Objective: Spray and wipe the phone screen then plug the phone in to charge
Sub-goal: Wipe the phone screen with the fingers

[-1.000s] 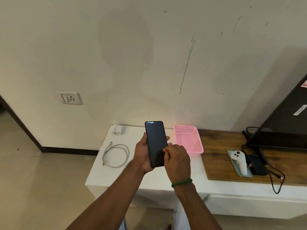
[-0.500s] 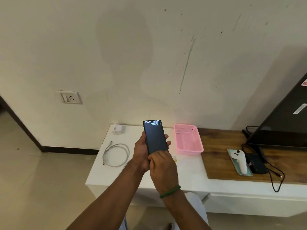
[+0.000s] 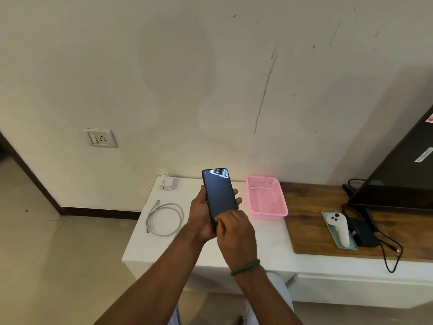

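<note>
The black phone (image 3: 219, 193) stands upright in front of me, above the white table (image 3: 150, 249), its dark screen facing me with a reflection at its top. My left hand (image 3: 201, 221) grips it from the left and behind, fingertips wrapping its right edge. My right hand (image 3: 236, 233) has its bunched, curled fingertips on the phone's lower end and hides that part. A coiled white charging cable (image 3: 164, 218) lies on the table to the left, with a white charger adapter (image 3: 167, 184) behind it. A wall socket (image 3: 100, 138) sits further left. No spray bottle or cloth shows.
An empty pink basket (image 3: 267, 200) stands right of the phone. Further right, a wooden board (image 3: 309, 231) carries a white controller (image 3: 339, 227) on a tray, a black device with a trailing black cable (image 3: 393, 254), and a dark TV (image 3: 398, 174).
My right hand slid from the screen's lower right down and left to the phone's bottom end. The phone tilted slightly, now catching a reflection at its top.
</note>
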